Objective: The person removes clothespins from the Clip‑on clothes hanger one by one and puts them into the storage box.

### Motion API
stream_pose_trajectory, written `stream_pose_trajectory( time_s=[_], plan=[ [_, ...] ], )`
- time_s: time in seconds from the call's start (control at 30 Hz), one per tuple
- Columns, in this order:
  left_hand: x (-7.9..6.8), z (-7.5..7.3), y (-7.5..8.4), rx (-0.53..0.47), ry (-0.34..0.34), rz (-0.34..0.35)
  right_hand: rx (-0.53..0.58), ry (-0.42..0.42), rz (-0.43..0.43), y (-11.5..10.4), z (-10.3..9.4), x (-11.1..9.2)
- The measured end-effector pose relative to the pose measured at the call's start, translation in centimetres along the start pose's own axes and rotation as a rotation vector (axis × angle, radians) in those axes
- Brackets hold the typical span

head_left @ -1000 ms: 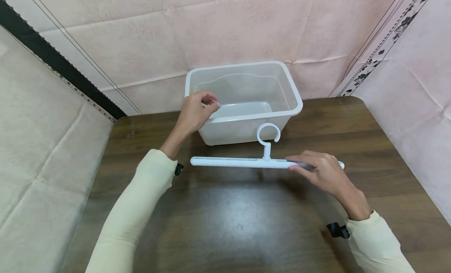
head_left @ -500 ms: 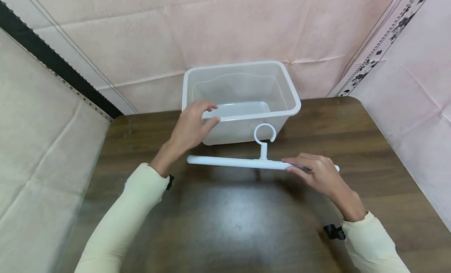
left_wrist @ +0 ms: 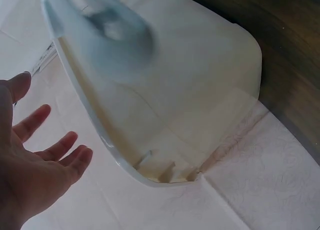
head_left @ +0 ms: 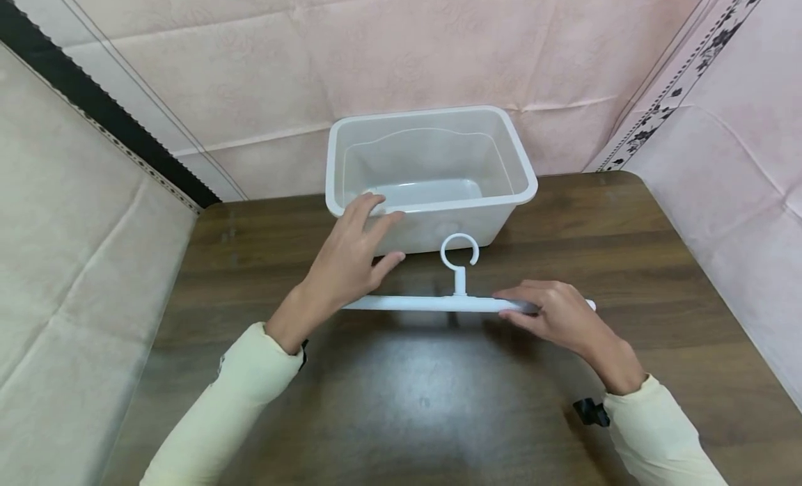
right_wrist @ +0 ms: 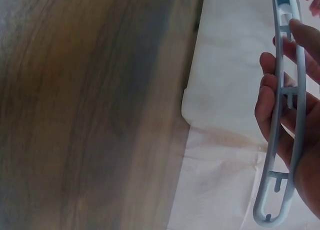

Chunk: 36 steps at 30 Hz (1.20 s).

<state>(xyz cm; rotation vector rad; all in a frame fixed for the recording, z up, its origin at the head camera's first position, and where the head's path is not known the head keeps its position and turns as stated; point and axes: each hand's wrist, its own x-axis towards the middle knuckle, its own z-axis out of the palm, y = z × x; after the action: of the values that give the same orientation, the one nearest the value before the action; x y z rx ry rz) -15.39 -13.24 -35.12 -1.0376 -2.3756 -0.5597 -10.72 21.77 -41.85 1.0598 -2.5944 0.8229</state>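
Note:
A pale plastic clothes hanger (head_left: 426, 303) is held level above the table, its round hook upward. My right hand (head_left: 554, 315) grips it close to its right end. From below, the right wrist view shows the hanger (right_wrist: 289, 90) as a slotted frame with fingers and thumb round it. Over the hanger's left end is my left hand (head_left: 344, 263), fingers spread, hiding that end. In the left wrist view the left hand (left_wrist: 45, 170) is apart from the blurred hanger end (left_wrist: 115, 50). Behind both stands a translucent white plastic bin (head_left: 445, 225).
The brown wood-grain table (head_left: 426, 402) reaches back to a pale patterned cloth (head_left: 426, 47). More cloth hangs at the left and right, with a dark band (head_left: 106, 99) along the left corner. Inside the bin, no objects show.
My left hand has come down from the bin's near rim to the hanger's left end, its fingers spreading. The hanger and my right hand have shifted slightly left and nearer to me.

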Motion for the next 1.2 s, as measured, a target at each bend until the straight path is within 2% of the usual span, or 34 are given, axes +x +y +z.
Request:
stream_pose_trajectory(
  time_s=[0.2,0.4,0.53,0.67,0.93,1.2],
  plan=[
    [-0.7,-0.2,0.8,0.042,-0.004,0.053,0.019,-0.026,0.004,0.0,0.7,-0.3],
    [-1.2,-0.4,1.4,0.084,-0.044,0.093,0.015,0.033,-0.085,0.3,1.8,-0.6],
    [-1.6,-0.4,1.8,0.117,-0.07,0.099,0.003,0.012,-0.108,0.3,2.5,-0.7],
    [-2.0,-0.2,1.8,0.149,-0.099,0.099,0.006,-0.041,-0.09,0.0,3.0,-0.9],
    [-2.7,-0.1,1.7,0.193,-0.135,0.068,0.099,-0.149,0.001,-0.3,4.0,-1.2],
    [-2.9,-0.3,2.0,0.235,-0.146,0.05,0.106,-0.159,-0.005,-0.3,4.6,-1.3]
  ],
)
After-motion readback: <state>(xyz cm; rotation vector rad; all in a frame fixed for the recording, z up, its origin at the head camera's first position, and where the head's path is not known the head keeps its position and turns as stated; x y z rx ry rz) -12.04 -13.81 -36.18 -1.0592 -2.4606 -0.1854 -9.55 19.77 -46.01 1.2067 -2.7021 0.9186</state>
